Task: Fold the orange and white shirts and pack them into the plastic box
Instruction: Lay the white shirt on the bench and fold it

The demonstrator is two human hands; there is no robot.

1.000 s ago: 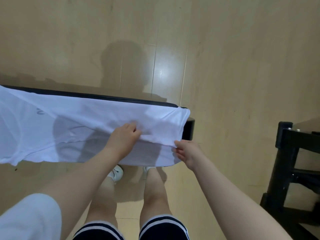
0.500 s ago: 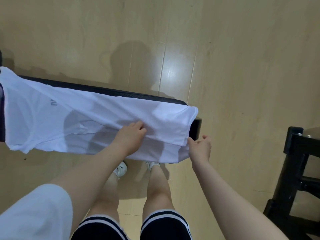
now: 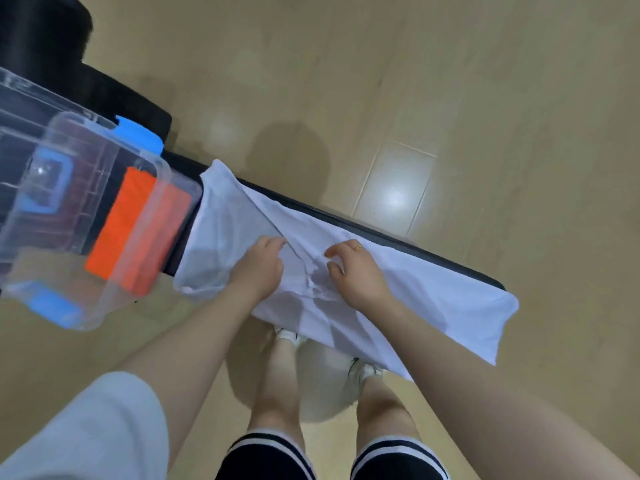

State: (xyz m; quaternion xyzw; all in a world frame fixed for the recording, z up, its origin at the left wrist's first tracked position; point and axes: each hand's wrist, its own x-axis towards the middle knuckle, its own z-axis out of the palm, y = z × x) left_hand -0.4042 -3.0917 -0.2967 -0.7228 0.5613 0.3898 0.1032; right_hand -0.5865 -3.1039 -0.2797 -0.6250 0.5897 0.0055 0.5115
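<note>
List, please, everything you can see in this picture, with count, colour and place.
white shirt: one, white, spread along the bench, partly hanging off its near edge.
orange shirt: one, orange, folded, inside the plastic box.
plastic box: one, clear with blue latches, on the bench's left end.
bench: one, black, running left to right.
floor: tan wood.
shoes: two, white, below the bench.
left hand: on the white shirt, fingers curled into the cloth.
right hand: on the white shirt, ring on one finger.
</note>
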